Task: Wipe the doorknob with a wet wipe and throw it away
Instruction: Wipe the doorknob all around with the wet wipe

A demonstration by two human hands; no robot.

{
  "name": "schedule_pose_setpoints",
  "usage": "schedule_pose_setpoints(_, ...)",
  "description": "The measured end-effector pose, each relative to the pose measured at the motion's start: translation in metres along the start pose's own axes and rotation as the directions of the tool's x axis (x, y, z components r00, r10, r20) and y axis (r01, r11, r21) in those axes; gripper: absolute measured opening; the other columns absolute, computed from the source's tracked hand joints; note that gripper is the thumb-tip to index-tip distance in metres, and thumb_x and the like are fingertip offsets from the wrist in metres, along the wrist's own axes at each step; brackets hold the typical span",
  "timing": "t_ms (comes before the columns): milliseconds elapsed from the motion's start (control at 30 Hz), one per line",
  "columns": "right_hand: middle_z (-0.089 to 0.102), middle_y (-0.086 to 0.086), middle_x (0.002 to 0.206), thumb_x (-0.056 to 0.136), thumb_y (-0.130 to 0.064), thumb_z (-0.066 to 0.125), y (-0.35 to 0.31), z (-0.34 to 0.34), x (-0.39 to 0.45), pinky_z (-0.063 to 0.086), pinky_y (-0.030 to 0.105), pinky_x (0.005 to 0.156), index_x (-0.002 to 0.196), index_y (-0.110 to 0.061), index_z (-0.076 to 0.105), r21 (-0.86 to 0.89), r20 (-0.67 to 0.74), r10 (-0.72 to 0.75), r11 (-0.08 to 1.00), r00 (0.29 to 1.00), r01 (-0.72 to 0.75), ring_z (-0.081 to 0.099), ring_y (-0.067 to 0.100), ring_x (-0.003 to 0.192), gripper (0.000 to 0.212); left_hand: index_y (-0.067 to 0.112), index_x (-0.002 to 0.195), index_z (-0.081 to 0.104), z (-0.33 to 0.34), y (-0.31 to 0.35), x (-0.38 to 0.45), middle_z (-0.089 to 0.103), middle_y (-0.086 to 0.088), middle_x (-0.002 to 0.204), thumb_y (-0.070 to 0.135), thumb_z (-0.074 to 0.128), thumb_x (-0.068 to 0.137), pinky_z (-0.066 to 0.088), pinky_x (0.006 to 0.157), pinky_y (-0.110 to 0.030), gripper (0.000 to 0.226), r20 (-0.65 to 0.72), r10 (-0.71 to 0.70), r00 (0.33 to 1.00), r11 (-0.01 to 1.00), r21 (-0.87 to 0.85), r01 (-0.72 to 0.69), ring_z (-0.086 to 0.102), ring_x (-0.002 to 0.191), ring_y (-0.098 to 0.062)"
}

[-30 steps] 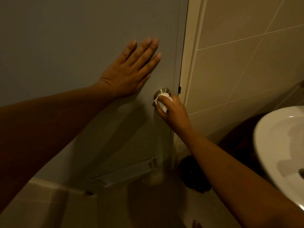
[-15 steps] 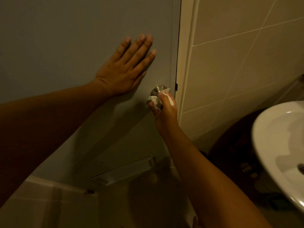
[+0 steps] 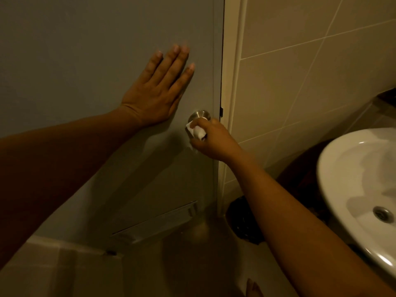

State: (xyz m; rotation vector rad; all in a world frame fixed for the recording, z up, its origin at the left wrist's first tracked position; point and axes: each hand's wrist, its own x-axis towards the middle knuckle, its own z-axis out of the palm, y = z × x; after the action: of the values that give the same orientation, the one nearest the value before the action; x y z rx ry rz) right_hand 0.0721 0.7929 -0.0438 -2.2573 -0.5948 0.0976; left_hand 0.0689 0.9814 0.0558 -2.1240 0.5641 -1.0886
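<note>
A person's right hand (image 3: 214, 139) presses a white wet wipe (image 3: 196, 131) against the underside of a brushed-metal doorknob (image 3: 199, 115) on a grey door (image 3: 85, 61) in a dimly lit bathroom. The grip of that hand is closed around the bunched wipe, which shows between thumb and fingers at the knob's 6 o'clock; the knob's upper face stays bare and catches a dull shine. The left hand (image 3: 157, 91) lies flat on the door at about 10 o'clock from the knob, fingers together and pointing up toward 1 o'clock, its grip fully open and holding nothing (the fingertips are slightly blurred). Both forearms reach in from the lower corners of the view.

The knob sits near the door's closing edge, just beside the pale door frame (image 3: 233, 82), with beige wall tiles (image 3: 310, 71) to its 3 o'clock. A louvred vent (image 3: 158, 221) is set low in the door, at roughly 7 o'clock from the knob. A white washbasin (image 3: 342, 168) with a metal drain (image 3: 383, 213) fills the right edge of the view at 4 o'clock. Below the right forearm, on the floor by the frame, sits a dark object (image 3: 242, 221) that may be a lined bin, though the shadow leaves that unclear
</note>
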Motion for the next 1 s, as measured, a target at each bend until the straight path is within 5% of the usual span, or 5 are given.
schedule_pose_setpoints(133,0.043,0.002,0.137,0.1,-0.035,0.045,0.005,-0.013,-0.017,0.055,0.031,0.087,0.142,-0.032,0.047,0.663,0.141,0.121,0.726,0.983,-0.185,0.057,0.019,0.109,0.042,0.007,0.152,0.024,0.0,0.0,-0.001,0.029,-0.024,0.155,0.031,0.033,0.103,0.001,0.119,-0.045,0.056,-0.005,-0.009,1.0,1.0,-0.001,0.009,0.029,0.144,-0.039)
schedule_pose_setpoints(200,0.044,0.005,0.142,0.103,-0.029,0.04,0.01,-0.013,-0.021,0.055,0.035,0.091,0.143,-0.028,0.048,0.733,0.138,0.14,0.652,0.981,-0.196,0.056,0.023,0.115,0.041,0.007,0.153,0.024,-0.001,0.0,-0.001,0.029,-0.024,0.155,0.031,0.032,0.103,0.0,0.119,-0.044,0.055,0.002,-0.008,1.0,1.0,-0.014,0.008,0.029,0.145,-0.039)
schedule_pose_setpoints(533,0.054,0.005,0.142,0.095,-0.028,0.06,0.02,-0.026,-0.015,0.046,0.029,0.098,0.141,-0.028,0.05,0.172,0.022,-0.086,0.982,0.996,0.081,0.055,0.019,0.121,0.047,0.008,0.153,0.023,-0.004,0.001,0.001,0.028,-0.024,0.156,0.031,0.03,0.103,0.006,0.121,-0.046,0.055,0.021,-0.006,1.0,0.999,-0.04,0.007,0.028,0.145,-0.039)
schedule_pose_setpoints(800,0.047,0.005,0.138,0.094,-0.013,0.052,0.015,0.003,-0.018,0.057,0.028,0.087,0.134,-0.027,0.054,0.513,-0.082,0.101,0.857,0.992,-0.044,0.055,0.018,0.109,0.042,0.007,0.153,0.019,-0.003,0.0,0.002,0.025,-0.024,0.157,0.031,0.028,0.104,-0.003,0.119,-0.044,0.056,0.032,-0.006,0.999,0.998,-0.063,0.008,0.025,0.146,-0.039)
schedule_pose_setpoints(1000,0.055,0.007,0.124,0.094,-0.024,0.052,0.011,0.012,-0.015,0.054,0.026,0.085,0.131,-0.031,0.051,0.194,-0.185,-0.013,0.98,0.983,0.05,0.058,0.02,0.105,0.038,0.008,0.154,0.018,-0.004,0.0,0.001,0.024,-0.023,0.157,0.032,0.029,0.104,-0.002,0.119,-0.044,0.056,0.042,-0.013,0.999,0.997,-0.07,0.016,0.024,0.147,-0.039)
